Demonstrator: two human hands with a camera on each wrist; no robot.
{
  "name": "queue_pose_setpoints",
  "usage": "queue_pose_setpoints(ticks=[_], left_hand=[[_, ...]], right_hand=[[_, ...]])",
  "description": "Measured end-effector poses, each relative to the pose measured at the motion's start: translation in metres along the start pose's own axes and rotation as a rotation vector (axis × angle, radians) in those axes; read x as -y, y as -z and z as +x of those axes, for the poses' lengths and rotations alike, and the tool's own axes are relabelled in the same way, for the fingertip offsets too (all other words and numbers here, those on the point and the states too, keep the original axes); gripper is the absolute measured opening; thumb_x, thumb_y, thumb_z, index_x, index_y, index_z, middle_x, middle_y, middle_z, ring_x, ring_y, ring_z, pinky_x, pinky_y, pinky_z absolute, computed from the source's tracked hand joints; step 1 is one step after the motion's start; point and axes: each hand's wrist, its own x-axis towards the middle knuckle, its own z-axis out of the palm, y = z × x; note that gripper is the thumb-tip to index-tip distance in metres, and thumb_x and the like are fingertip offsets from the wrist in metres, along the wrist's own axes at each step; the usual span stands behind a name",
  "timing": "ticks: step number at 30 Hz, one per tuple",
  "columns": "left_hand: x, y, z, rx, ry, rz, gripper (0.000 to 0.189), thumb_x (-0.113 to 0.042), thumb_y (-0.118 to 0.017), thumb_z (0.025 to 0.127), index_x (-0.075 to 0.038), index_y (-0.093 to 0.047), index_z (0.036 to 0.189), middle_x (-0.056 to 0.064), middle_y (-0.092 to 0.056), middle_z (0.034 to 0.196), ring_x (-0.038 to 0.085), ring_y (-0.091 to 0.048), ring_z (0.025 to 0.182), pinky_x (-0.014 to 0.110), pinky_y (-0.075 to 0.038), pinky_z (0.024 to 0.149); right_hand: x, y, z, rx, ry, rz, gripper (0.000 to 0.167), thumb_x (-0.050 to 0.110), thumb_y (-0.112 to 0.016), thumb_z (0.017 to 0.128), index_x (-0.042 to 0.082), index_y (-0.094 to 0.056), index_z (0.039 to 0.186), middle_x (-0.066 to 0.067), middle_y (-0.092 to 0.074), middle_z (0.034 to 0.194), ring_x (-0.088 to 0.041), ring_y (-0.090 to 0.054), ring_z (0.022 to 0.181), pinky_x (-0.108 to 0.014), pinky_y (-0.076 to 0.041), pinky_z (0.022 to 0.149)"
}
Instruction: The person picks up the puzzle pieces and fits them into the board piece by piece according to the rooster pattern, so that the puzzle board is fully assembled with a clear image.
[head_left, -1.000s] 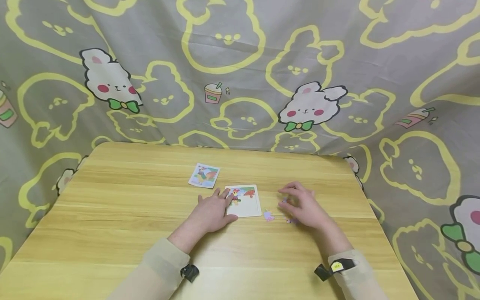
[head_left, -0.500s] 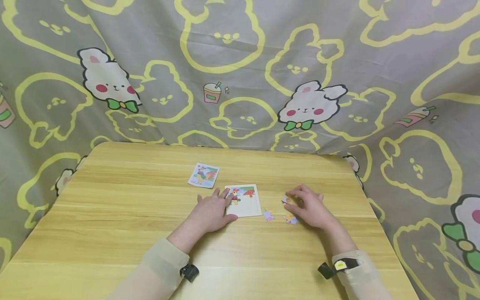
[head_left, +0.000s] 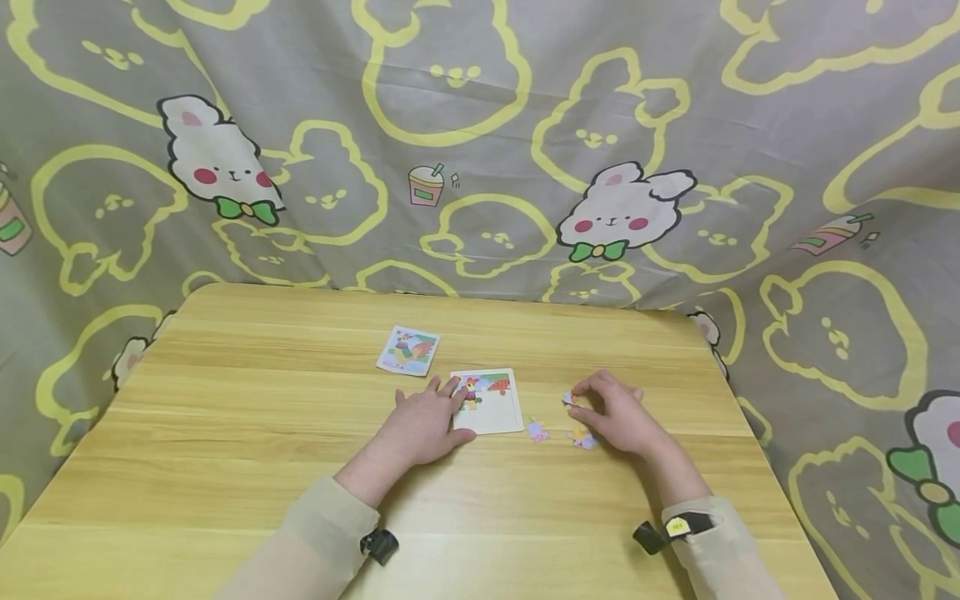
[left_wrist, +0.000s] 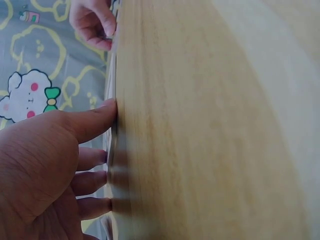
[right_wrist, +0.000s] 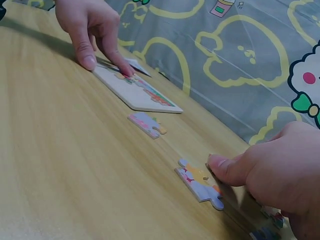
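Observation:
My left hand (head_left: 427, 423) lies with fingers spread over the left side of a white puzzle board (head_left: 495, 414), thumb at its near edge. Joined pieces showing part of a colourful bird picture fill the board's upper part. Right of the board, my right hand (head_left: 618, 417) pinches a small puzzle piece (head_left: 567, 400) between thumb and index finger, low over the table. Another piece (right_wrist: 199, 182), lilac and yellow, lies just beside that thumb in the right wrist view. A lilac piece (head_left: 537, 431) sits between board and right hand. More pieces (right_wrist: 265, 232) are partly hidden under the right hand.
A square picture card (head_left: 408, 350) with the bird picture lies behind and left of the board. The wooden table (head_left: 262, 433) ends at a grey curtain (head_left: 480, 167) with rabbit prints, which hangs behind it and along both sides.
My right hand has shifted slightly right and lowered, its thumb and index finger closing on a piece. The pieces near its thumb show more fully. My left hand stays on the board.

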Motion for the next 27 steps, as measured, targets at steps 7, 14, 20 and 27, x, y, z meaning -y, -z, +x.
queue_pose_setpoints(ticks=[7,14,20,27], left_hand=[[-0.001,0.000,0.000,-0.001,-0.001,-0.006,0.076,-0.059,-0.066,0.100,-0.012,-0.053,0.158,0.012,-0.041,0.166,0.042,-0.035,0.152,0.084,-0.033,0.103],[-0.002,0.000,0.000,-0.005,-0.004,-0.009,0.077,-0.059,-0.066,0.099,-0.011,-0.052,0.158,0.012,-0.040,0.166,0.042,-0.035,0.152,0.084,-0.032,0.103],[-0.002,0.001,0.000,-0.004,-0.003,-0.009,0.076,-0.059,-0.066,0.099,-0.012,-0.053,0.158,0.012,-0.040,0.167,0.042,-0.035,0.152,0.085,-0.032,0.103],[-0.001,0.001,0.000,-0.006,-0.005,-0.012,0.076,-0.059,-0.066,0.100,-0.012,-0.053,0.158,0.012,-0.040,0.167,0.042,-0.035,0.152,0.084,-0.032,0.103]], right_hand=[[0.001,-0.001,-0.001,-0.016,-0.018,0.021,0.028,0.023,-0.081,0.096,0.012,-0.063,0.114,-0.001,-0.064,0.099,-0.022,-0.055,0.088,-0.052,-0.022,0.090],[0.000,-0.005,-0.003,-0.053,0.021,0.084,0.032,0.021,-0.082,0.096,0.011,-0.067,0.122,0.007,-0.064,0.089,-0.017,-0.056,0.077,-0.046,-0.021,0.085],[-0.001,-0.009,-0.005,-0.077,0.039,0.074,0.036,0.021,-0.081,0.096,0.007,-0.072,0.129,0.010,-0.064,0.086,-0.014,-0.056,0.076,-0.044,-0.034,0.085],[-0.002,-0.010,-0.008,-0.085,0.096,0.086,0.037,0.015,-0.079,0.097,0.003,-0.072,0.131,0.008,-0.063,0.088,-0.013,-0.055,0.077,-0.044,-0.028,0.083]])
